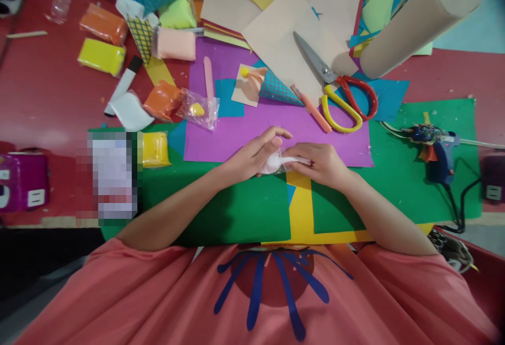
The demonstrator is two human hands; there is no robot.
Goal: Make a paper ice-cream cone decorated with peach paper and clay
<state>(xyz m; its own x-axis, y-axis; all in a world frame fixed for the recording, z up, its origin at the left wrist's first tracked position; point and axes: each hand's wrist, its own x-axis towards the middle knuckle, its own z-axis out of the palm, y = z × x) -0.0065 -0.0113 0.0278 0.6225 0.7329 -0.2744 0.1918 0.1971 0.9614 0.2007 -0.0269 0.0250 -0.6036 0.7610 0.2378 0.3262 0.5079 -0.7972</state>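
A lump of white modelling clay point(273, 164), partly in clear plastic, is between my two hands over the green sheet. My left hand point(258, 153) supports it from the left, its lower fingers hidden beneath and its index finger stretched out above. My right hand point(321, 163) is closed on the drawn-out right end of the white clay. Just beyond, on the purple sheet point(236, 140), lie a small blue paper cone point(278, 87) with a peach clay top and yellow ball, and a pink clay tool point(313, 111).
Large scissors point(331, 79) lie at the right of the cone. A glue gun point(440, 150) with its cord rests far right, near a big cardboard tube point(418, 19). Several clay packs, such as an orange one point(103, 24), and finished cones point(138, 21) sit at upper left. A phone point(114, 176) lies left.
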